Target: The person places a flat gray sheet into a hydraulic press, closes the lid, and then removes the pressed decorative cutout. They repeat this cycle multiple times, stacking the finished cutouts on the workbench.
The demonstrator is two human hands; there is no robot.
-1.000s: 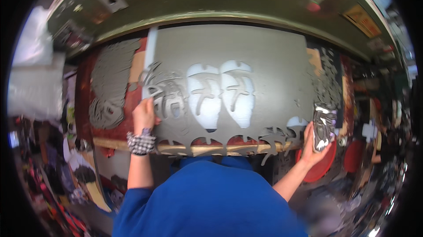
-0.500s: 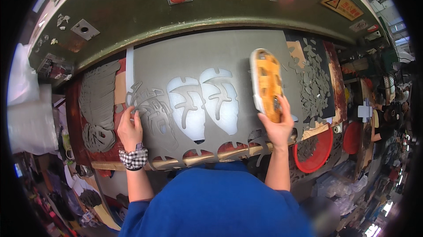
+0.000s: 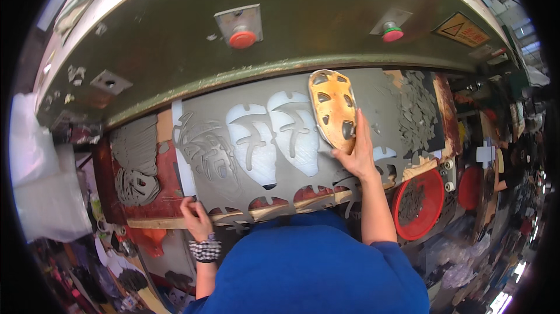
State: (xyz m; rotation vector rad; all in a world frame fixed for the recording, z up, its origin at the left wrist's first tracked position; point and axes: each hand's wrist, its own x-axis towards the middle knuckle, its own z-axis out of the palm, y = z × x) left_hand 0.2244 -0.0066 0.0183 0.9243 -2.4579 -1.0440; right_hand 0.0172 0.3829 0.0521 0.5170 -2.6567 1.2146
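My right hand (image 3: pixel 359 153) grips the lower right rim of an oval cutting die (image 3: pixel 334 103), with a worn yellow-orange top, several dark openings and a pale metal edge. The die is over the grey sheet (image 3: pixel 373 89), just right of two sole-shaped cut-outs that show a pale surface (image 3: pixel 296 146) beneath. Down at the sheet's front left corner is my left hand (image 3: pixel 197 219), its fingers bent in and closed at the sheet's edge; the grip itself is partly hidden. Thin grey cut strips (image 3: pixel 213 153) lie loose on the sheet's left part.
Behind the bench rises a green machine beam with a red push button (image 3: pixel 242 39) and a second button (image 3: pixel 392 33). Stacked grey pieces (image 3: pixel 135 153) lie left, a heap of small offcuts (image 3: pixel 419 110) right. A red basin (image 3: pixel 434 197) stands below at right.
My right hand has carried the cutting die leftward, closer to the cut-outs. My left hand has dropped from the loose strips to the sheet's front left corner. The view has tilted.
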